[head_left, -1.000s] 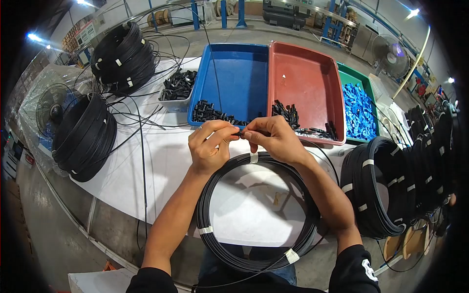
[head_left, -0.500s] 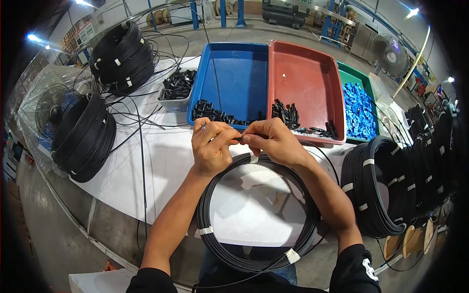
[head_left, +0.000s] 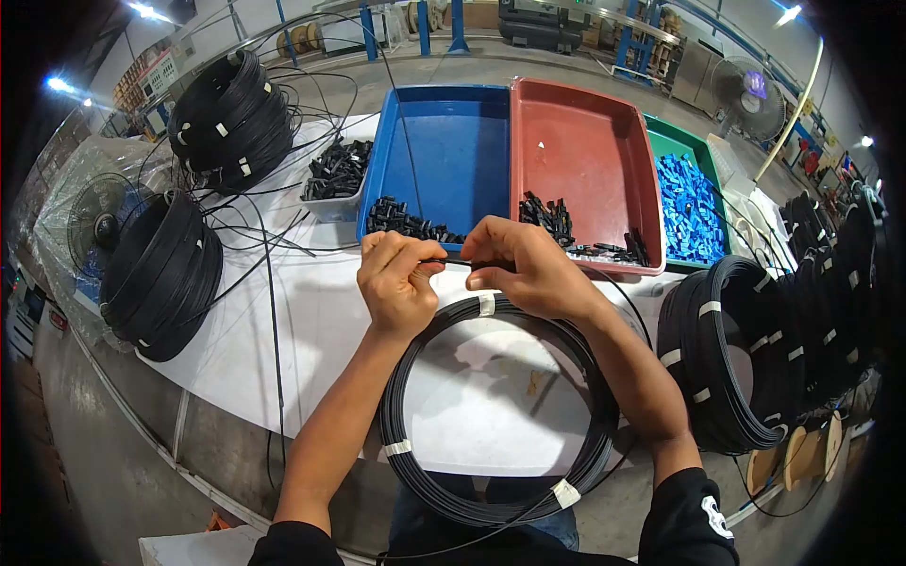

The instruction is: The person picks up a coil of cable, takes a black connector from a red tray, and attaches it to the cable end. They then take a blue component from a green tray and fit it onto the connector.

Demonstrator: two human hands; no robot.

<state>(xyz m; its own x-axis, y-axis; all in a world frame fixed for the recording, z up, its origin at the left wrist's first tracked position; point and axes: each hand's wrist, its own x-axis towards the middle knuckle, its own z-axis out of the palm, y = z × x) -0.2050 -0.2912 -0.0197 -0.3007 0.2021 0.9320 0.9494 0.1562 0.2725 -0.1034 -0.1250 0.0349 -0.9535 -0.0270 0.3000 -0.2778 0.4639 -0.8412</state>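
Note:
A thin black cable (head_left: 457,261) spans the short gap between my hands. My left hand (head_left: 398,283) pinches one end of that span, fingers curled in. My right hand (head_left: 530,268) is closed on the other side, thumb and forefinger together; whether a small fitting sits inside the fingers is hidden. Below them a coil of black cable (head_left: 393,396), bound with white tape (head_left: 566,492), lies on the white table (head_left: 321,358) and overhangs its front edge. Just beyond my hands are the blue tray (head_left: 453,141) and red tray (head_left: 585,141), both holding small black parts (head_left: 547,215).
A green tray (head_left: 710,156) of blue parts (head_left: 689,203) stands at right. At the left are cable coils (head_left: 165,274) and a small bin of black parts (head_left: 338,170). More taped coils (head_left: 731,358) stand at right. Loose cables cross the table's left side.
My hands have drawn slightly apart, the left one shifting left, so more of the black cable shows between them. The view has shifted a little; the coil stays put.

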